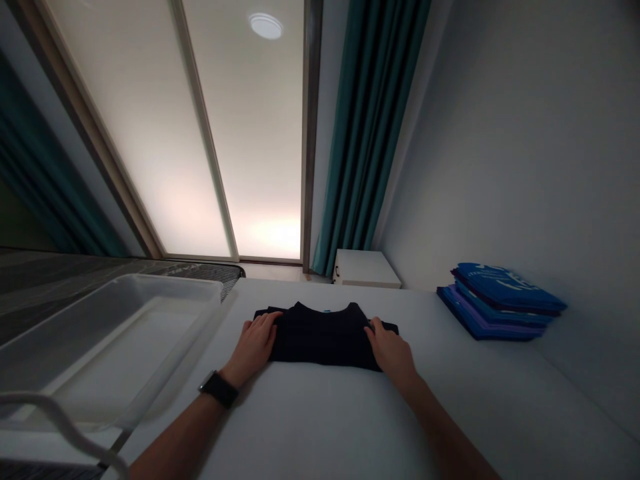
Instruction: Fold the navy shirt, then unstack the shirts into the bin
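White table (320, 427) spreads under both forearms. Clear plastic bin (100, 347) beside left arm, well left of hands. Stack of folded blue shirts (500, 300) far right, well apart. Dark folded shirt (323, 337) lies between hands, just ahead, long axis running left to right. Left hand (255, 347) flat, fingers resting on left edge, not clenched. Right hand (393, 350) likewise on right edge; both equally near.

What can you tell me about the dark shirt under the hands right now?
The dark shirt looks like navy or black soft fabric, folded into a flat rectangle on the white table. Its neckline faces away, with a small blue tag showing at the collar. The left hand rests on its left edge, the right hand on its right edge, both flat.
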The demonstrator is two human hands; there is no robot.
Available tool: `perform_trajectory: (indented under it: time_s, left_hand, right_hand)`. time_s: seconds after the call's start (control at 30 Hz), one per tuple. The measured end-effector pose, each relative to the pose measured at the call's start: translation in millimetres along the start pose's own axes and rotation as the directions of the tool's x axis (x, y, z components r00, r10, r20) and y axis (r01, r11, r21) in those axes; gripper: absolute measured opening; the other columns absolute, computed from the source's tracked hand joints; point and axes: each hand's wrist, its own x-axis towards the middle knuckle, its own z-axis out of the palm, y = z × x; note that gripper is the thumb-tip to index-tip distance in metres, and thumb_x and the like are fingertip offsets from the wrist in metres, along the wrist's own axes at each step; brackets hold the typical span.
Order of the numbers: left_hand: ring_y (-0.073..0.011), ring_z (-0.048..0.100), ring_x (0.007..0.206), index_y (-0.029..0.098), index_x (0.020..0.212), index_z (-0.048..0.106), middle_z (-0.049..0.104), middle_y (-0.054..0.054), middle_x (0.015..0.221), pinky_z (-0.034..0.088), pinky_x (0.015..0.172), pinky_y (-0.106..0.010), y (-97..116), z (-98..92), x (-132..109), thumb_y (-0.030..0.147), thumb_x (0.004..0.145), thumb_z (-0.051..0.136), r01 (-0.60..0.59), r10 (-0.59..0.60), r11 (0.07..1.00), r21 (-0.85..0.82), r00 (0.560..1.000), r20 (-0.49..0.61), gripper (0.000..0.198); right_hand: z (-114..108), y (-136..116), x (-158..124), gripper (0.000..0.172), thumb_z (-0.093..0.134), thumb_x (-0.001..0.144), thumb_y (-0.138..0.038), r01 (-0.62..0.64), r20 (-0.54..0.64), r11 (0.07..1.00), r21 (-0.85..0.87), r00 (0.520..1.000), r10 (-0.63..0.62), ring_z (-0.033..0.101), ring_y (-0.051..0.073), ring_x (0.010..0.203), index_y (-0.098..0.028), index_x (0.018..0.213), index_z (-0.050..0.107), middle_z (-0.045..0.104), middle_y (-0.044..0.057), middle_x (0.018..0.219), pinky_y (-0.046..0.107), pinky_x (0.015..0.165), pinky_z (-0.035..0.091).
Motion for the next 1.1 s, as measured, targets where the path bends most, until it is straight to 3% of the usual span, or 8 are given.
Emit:
perform_trajectory:
  time_s: [0.17, 0.37, 0.53, 0.67, 0.87, 1.1]
  left_hand:
    - [-0.0231, 0.06, 0.104, 0.02, 0.117, 0.054, 0.066, -0.009, 0.113, 0.037, 0.086, -0.039, 0, -1.5, -2, 0.021, 0.094, 0.031, 0.026, -0.027, 1.0, 0.012, 0.999, 0.047, 0.033]
    - [-0.0239, 0.062, 0.099, 0.019, 0.12, 0.052, 0.07, -0.008, 0.1, 0.036, 0.086, -0.039, 8, -10.8, 7, 0.025, 0.093, 0.033, 0.113, -0.12, 0.991, 0.073, 0.987, 0.104, 0.033]
    - [-0.0273, 0.061, 0.103, 0.019, 0.123, 0.052, 0.068, -0.011, 0.11, 0.036, 0.089, -0.042, 21, -11.8, 12, 0.03, 0.095, 0.035, 0.08, -0.095, 0.982, 0.17, 0.992, 0.083, 0.035]
    - [-0.0251, 0.06, 0.105, 0.019, 0.123, 0.054, 0.066, -0.011, 0.113, 0.039, 0.089, -0.039, 15, -1.6, 11, 0.026, 0.095, 0.032, 0.026, -0.037, 0.988, 0.155, 0.997, 0.072, 0.036]
    - [-0.025, 0.06, 0.105, 0.015, 0.13, 0.049, 0.065, -0.013, 0.116, 0.041, 0.088, -0.039, -5, 5.6, 17, 0.024, 0.097, 0.026, -0.037, 0.024, 0.995, 0.095, 0.991, 0.131, 0.042]
    - [-0.0248, 0.058, 0.099, 0.017, 0.129, 0.053, 0.065, -0.011, 0.105, 0.041, 0.083, -0.038, -8, 3.3, 20, 0.025, 0.097, 0.027, -0.096, 0.074, 0.986, 0.138, 0.984, 0.161, 0.042]
  right_hand:
    - [4, 3, 4, 0.037, 0.03, 0.099, -0.039, -0.026, 0.042, 1.0, 0.0, 0.999, 0.025, 0.069, 0.026, 0.087, -0.02, 0.124, 0.05, 0.07, 0.013, 0.095, 0.033, 0.071, 0.047]
    - [4, 8, 6, 0.044, 0.023, 0.1, -0.035, 0.027, 0.047, 0.995, 0.1, 0.998, -0.031, 0.065, 0.025, 0.099, -0.021, 0.132, 0.048, 0.067, 0.013, 0.114, 0.035, 0.078, 0.046]
    - [-2, 28, 11, 0.044, 0.022, 0.099, -0.031, -0.02, 0.035, 0.971, 0.238, 0.999, 0.012, 0.066, 0.021, 0.094, -0.025, 0.133, 0.049, 0.07, 0.008, 0.102, 0.03, 0.077, 0.043]
    - [-7, 39, 12, 0.043, 0.024, 0.098, -0.032, -0.025, 0.03, 0.927, 0.373, 0.999, 0.015, 0.065, 0.018, 0.09, -0.024, 0.132, 0.05, 0.072, 0.002, 0.085, 0.026, 0.076, 0.043]
    - [8, 13, 1, 0.042, 0.028, 0.098, -0.027, 0.137, -0.038, 0.979, 0.151, 0.99, -0.133, 0.064, 0.022, 0.099, -0.017, 0.135, 0.047, 0.067, 0.011, 0.115, 0.03, 0.08, 0.044]
    - [14, 7, -1, 0.045, 0.026, 0.099, -0.023, 0.2, -0.004, 0.979, -0.024, 0.98, -0.2, 0.067, 0.022, 0.091, -0.014, 0.141, 0.038, 0.067, 0.015, 0.109, 0.029, 0.076, 0.048]
